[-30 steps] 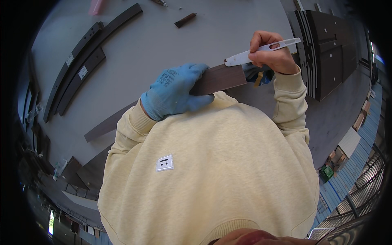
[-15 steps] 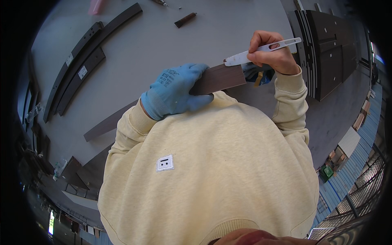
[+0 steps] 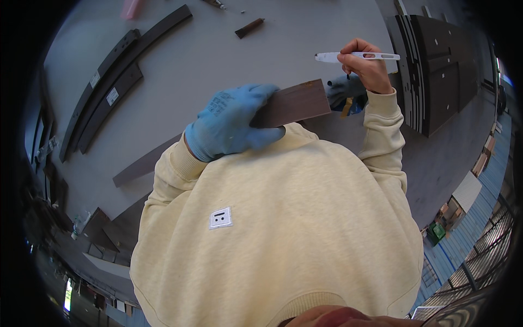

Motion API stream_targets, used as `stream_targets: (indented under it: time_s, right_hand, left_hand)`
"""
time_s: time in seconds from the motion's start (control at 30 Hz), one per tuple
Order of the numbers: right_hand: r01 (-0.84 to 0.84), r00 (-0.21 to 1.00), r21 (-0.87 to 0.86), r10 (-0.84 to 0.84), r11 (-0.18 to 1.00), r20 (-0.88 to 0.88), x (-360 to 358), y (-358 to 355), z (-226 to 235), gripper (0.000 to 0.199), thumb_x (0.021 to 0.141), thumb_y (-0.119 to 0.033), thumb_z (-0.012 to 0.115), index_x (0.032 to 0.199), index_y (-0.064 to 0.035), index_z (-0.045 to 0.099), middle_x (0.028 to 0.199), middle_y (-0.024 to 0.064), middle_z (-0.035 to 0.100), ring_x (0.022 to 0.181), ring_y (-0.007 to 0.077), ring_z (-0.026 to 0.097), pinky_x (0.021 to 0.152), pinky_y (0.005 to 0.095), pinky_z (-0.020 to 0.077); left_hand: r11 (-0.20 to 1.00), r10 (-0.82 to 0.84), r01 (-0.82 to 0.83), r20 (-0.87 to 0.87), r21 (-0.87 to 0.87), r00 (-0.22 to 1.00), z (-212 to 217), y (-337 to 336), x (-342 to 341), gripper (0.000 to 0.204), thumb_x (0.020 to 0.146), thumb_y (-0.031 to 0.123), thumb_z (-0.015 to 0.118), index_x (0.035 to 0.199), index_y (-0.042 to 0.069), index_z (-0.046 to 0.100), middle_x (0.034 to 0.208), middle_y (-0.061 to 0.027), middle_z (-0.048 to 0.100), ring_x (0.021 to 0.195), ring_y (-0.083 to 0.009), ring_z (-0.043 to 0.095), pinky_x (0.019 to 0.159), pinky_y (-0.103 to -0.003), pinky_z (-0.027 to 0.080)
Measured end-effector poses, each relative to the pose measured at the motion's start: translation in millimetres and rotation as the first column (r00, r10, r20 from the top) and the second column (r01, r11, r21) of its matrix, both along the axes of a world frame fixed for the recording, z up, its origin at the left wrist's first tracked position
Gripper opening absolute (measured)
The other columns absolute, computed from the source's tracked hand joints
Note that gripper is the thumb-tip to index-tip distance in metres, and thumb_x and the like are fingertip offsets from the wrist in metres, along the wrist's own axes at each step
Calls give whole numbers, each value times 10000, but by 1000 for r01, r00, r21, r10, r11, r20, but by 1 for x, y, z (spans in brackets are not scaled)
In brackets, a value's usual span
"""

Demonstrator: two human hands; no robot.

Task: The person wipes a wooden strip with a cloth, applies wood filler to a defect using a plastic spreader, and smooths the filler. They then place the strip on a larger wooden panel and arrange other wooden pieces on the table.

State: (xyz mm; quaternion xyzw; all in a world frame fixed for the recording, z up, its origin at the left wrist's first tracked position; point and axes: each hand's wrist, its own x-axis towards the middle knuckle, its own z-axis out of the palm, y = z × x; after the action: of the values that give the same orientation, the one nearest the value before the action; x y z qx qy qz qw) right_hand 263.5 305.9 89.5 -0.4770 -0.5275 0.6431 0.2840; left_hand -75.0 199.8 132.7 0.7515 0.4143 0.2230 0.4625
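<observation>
In a blue work glove, my left hand (image 3: 231,121) is closed round the left part of a dark brown wooden board (image 3: 297,103), held up in front of my chest. A small orange-brown mark shows at the board's far edge. My bare right hand (image 3: 366,64) pinches a white plastic spatula (image 3: 329,56) with slots in its handle. Its blade points left, apart from the board, with a dark speck on the tip. Under the right hand, a dark grey-blue glove (image 3: 344,88) lies by a blue thing with a yellow band, partly hidden.
A brown tube (image 3: 250,28) lies on the grey table (image 3: 218,60) beyond my hands. Curved dark wooden pieces (image 3: 109,82) rest at the left, and a pink object (image 3: 131,8) sits at the far edge. Dark panels (image 3: 441,73) are stacked at the right.
My right hand has lifted the spatula off the board's far edge, away from me. The blade now points more squarely left. My left hand keeps the board, which has tilted slightly.
</observation>
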Motion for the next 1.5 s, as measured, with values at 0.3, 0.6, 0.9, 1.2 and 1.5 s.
stream_targets:
  time_s: [0.3, 0.6, 0.9, 1.2, 1.5]
  right_hand:
    - [71, 926, -21, -74, 997, -370, -19, -11, 34, 68, 909, -1, 715, 913, -8, 648, 678, 54, 621, 539, 95, 535, 542, 264, 459]
    - [-59, 943, -51, 39, 997, -331, -45, -25, 67, 122, 876, 14, 723, 850, -7, 606, 653, 59, 605, 522, 99, 525, 499, 268, 417]
    - [-84, 951, -63, 61, 994, -303, -47, -26, 62, 128, 865, 40, 725, 849, -11, 609, 683, 61, 617, 549, 105, 558, 486, 255, 408]
    - [-98, 981, -32, 92, 995, -168, -42, -26, 64, 116, 862, -4, 746, 854, -19, 631, 692, 32, 615, 567, 79, 542, 501, 238, 394]
    - [-148, 987, 38, 149, 988, -53, -38, -23, 70, 105, 849, -7, 740, 851, -14, 636, 694, 18, 611, 572, 65, 533, 513, 235, 394]
  left_hand:
    - [1000, 4, -5, -37, -14, 999, -3, -1, 3, 585, 780, 291, 838, 1247, -25, 681, 971, -183, 737, 801, -299, 733, 752, -361, 595]
    - [1000, -3, 3, -43, -11, 999, -5, 0, 2, 597, 790, 322, 845, 1252, -16, 678, 975, -181, 733, 803, -302, 727, 746, -368, 594]
    - [1000, 18, -19, -51, -12, 999, 0, 1, 2, 597, 784, 327, 858, 1239, -21, 686, 968, -180, 733, 810, -298, 729, 748, -366, 595]
    - [1000, 8, -8, -54, 8, 999, -1, 1, 2, 603, 781, 330, 852, 1242, -22, 685, 953, -176, 735, 793, -293, 732, 740, -360, 597]
    - [1000, -4, 4, -22, -12, 1000, -4, 1, 3, 597, 784, 325, 842, 1239, -27, 685, 949, -178, 737, 779, -289, 732, 733, -351, 599]
